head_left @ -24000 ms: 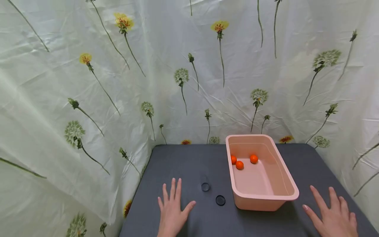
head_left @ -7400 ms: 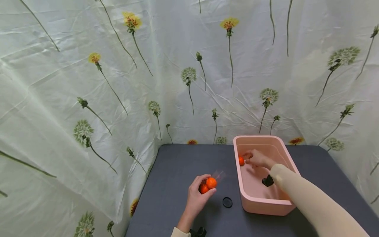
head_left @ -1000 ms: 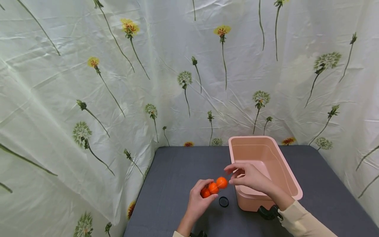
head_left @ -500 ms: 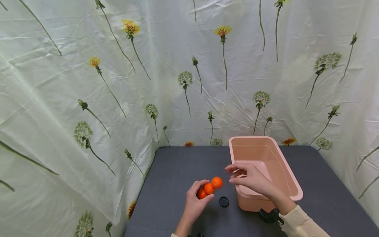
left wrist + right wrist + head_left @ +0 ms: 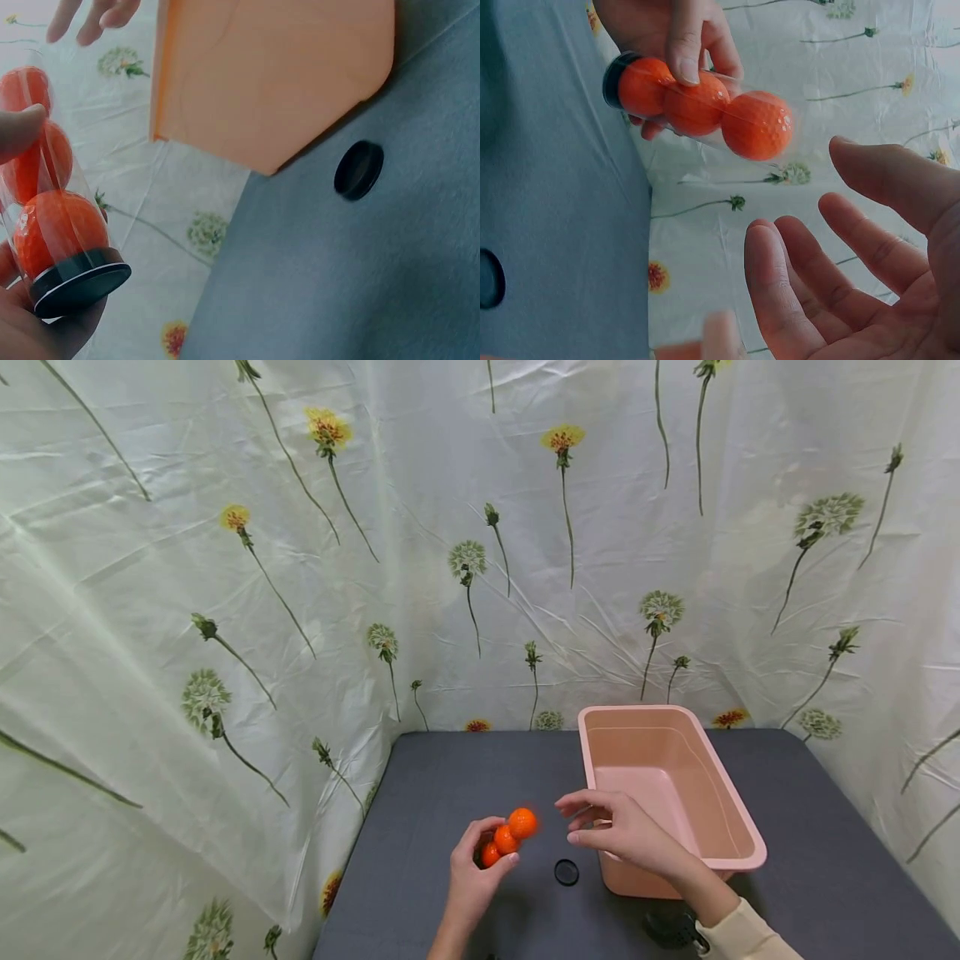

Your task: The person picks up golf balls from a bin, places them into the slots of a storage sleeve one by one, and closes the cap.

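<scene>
My left hand (image 5: 471,878) grips a clear plastic tube (image 5: 787,142) above the table, fingers and thumb around its side. Three orange golf balls (image 5: 756,126) sit in a row inside it. A black end cap (image 5: 82,283) closes the tube's lower end, by the left palm. The other end points up toward my right hand (image 5: 626,837), and no cap shows on it. That right hand hovers a short way from this end with fingers loosely bent and nothing in them. A second black cap (image 5: 566,872) lies on the table below, between the hands.
The pink bin (image 5: 738,862) stands to the right, with no balls visible inside; my right forearm passes over its near left corner. A dark grey tabletop (image 5: 457,768) extends around. White curtains (image 5: 420,485) with a flower print hang behind and at the sides.
The balls, first in the bin, are now in the tube, which lay on the table earlier. In the last second the left hand moved left with the tube; the right hand followed slightly.
</scene>
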A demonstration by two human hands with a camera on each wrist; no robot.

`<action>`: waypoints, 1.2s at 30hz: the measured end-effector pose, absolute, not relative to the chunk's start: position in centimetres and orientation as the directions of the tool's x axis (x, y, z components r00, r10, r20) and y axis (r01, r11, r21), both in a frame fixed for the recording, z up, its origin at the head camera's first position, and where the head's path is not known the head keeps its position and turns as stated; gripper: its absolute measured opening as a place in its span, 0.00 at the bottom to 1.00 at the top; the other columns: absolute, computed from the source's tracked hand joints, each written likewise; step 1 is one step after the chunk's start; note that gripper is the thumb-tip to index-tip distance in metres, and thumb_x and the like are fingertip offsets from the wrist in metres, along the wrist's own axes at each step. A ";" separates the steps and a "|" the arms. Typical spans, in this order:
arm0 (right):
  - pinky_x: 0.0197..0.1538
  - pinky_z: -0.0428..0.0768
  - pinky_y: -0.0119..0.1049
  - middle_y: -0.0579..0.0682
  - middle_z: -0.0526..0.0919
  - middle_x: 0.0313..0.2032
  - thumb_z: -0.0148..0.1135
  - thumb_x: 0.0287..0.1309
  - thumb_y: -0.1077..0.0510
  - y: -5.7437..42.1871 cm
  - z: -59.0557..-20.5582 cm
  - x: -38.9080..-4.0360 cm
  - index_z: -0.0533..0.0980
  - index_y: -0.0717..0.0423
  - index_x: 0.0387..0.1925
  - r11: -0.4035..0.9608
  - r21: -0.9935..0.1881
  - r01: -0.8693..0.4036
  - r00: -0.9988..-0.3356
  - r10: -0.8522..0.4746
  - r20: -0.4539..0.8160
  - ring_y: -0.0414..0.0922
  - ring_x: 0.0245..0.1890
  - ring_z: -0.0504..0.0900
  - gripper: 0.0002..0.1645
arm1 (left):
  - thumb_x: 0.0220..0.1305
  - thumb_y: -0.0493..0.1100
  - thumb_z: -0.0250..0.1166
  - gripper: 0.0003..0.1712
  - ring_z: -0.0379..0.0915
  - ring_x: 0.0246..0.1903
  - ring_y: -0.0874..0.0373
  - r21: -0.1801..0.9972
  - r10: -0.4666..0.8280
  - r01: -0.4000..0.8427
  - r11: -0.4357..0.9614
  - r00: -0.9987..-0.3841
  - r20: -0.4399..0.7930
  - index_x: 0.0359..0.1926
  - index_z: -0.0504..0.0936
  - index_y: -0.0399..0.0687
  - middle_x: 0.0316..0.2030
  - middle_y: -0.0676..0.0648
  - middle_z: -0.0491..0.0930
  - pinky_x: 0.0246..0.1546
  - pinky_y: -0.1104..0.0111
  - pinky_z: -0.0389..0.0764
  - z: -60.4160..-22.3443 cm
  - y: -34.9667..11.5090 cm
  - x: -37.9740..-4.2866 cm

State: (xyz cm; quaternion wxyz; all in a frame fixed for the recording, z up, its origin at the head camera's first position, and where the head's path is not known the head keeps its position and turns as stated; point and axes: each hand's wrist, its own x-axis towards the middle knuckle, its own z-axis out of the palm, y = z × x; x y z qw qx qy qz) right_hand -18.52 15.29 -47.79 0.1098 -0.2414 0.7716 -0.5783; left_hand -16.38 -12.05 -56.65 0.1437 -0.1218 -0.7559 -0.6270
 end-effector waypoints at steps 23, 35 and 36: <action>0.53 0.81 0.39 0.48 0.82 0.54 0.74 0.57 0.52 11.1 -50.8 -15.8 0.78 0.47 0.60 0.145 -0.954 -0.263 -0.906 -0.377 0.192 0.47 0.50 0.82 0.28 | 0.54 0.35 0.77 0.30 0.79 0.45 0.49 0.909 -0.061 0.408 0.088 -0.908 0.414 0.58 0.78 0.43 0.49 0.46 0.81 0.48 0.66 0.79 -56.4 -13.9 -15.9; 0.54 0.81 0.45 0.43 0.82 0.52 0.78 0.52 0.50 9.6 -53.4 -15.0 0.78 0.40 0.58 0.174 -0.946 -0.272 -0.928 -0.306 0.211 0.44 0.51 0.82 0.30 | 0.56 0.31 0.73 0.32 0.78 0.46 0.52 0.865 -0.072 0.480 0.145 -0.867 0.493 0.62 0.77 0.45 0.49 0.44 0.79 0.50 0.68 0.77 -56.7 -14.8 -15.6; 0.54 0.81 0.46 0.42 0.82 0.52 0.78 0.52 0.50 9.5 -53.7 -15.0 0.78 0.40 0.58 0.176 -0.946 -0.273 -0.930 -0.301 0.212 0.44 0.51 0.82 0.31 | 0.56 0.32 0.73 0.31 0.78 0.46 0.52 0.867 -0.077 0.476 0.149 -0.869 0.490 0.62 0.78 0.46 0.49 0.44 0.79 0.50 0.68 0.77 -56.7 -14.9 -15.5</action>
